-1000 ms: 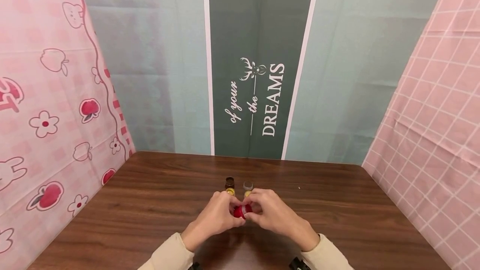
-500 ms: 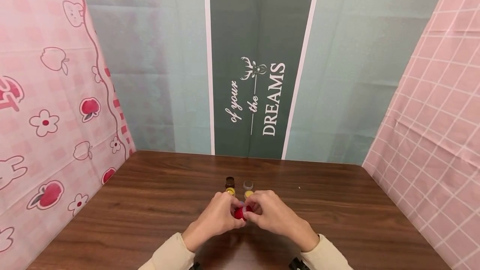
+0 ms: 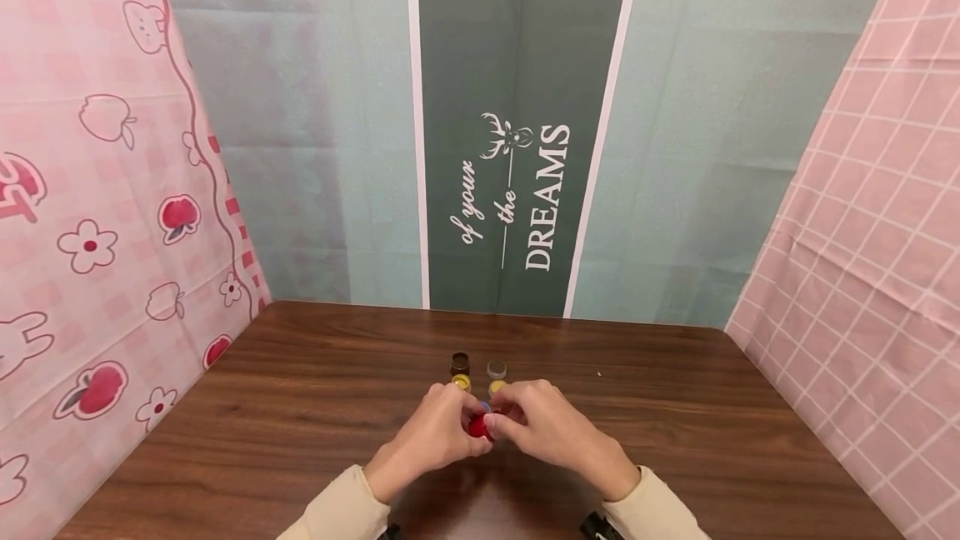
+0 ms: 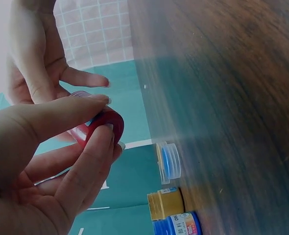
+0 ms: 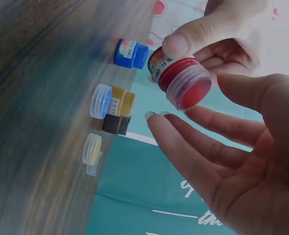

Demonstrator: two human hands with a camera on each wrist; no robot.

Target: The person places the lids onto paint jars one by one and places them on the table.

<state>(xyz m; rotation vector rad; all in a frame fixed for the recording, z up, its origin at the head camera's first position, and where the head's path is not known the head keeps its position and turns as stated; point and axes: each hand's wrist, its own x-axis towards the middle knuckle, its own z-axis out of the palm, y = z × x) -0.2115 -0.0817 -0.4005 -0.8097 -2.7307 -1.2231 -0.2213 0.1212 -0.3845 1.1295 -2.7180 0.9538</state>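
Head cam: small round red plastic paint jar held up over the near middle of the brown wood-grain table, left hand and right hand meeting at it. I'd guess the step is unscrewing. Far off, the dark green fabric banner reads "of your", "the", "DREAMS", sideways.

Left wrist cam: left thumb and fingers pinch the jar. Blue round plastic jar on the table has a printed label, too blurry for me.

Right wrist cam: right hand's fingers loosely spread round the clear plastic screw cap; can't tell if they touch. Next calls for a proper grip and a twist, I reckon. Red jar's label: dark print, no brand I'd swear to.
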